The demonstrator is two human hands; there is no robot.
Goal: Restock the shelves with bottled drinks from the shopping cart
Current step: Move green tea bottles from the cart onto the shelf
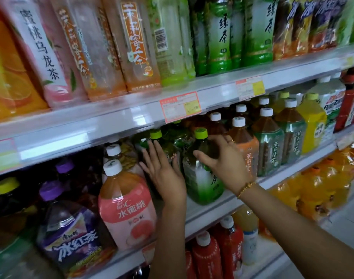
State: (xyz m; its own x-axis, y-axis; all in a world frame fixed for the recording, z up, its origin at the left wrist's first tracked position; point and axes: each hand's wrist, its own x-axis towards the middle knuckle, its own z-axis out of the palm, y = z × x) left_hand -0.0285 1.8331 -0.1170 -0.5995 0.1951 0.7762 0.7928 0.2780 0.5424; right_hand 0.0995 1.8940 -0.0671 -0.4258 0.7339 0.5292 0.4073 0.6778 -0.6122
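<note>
- Two hands, both at the middle shelf?
- Yes. Right hand (222, 160) grips the shoulder of the tall clear plastic green-tea bottle with the lime-green cap (200, 184), thumb in front and fingers curled behind. The bottle stands upright at the front edge of the white metal middle shelf (282, 171).
- Left?
- Left hand (164, 172) is flat, fingers straight, against the dark lime-capped bottle (169, 150) just beside it. My read: it steadies the neighbour so the gripped bottle can seat in its row.
- Neighbours?
- Pink peach-drink bottle (128, 208) on the left, orange-labelled tea bottle (248, 152) just beside on the right.
- Room?
- Shop shelving, with packed rows above and below. Red-and-yellow price tag (180, 106) on the upper rail, pale floor at far right. Cart not in view.
</note>
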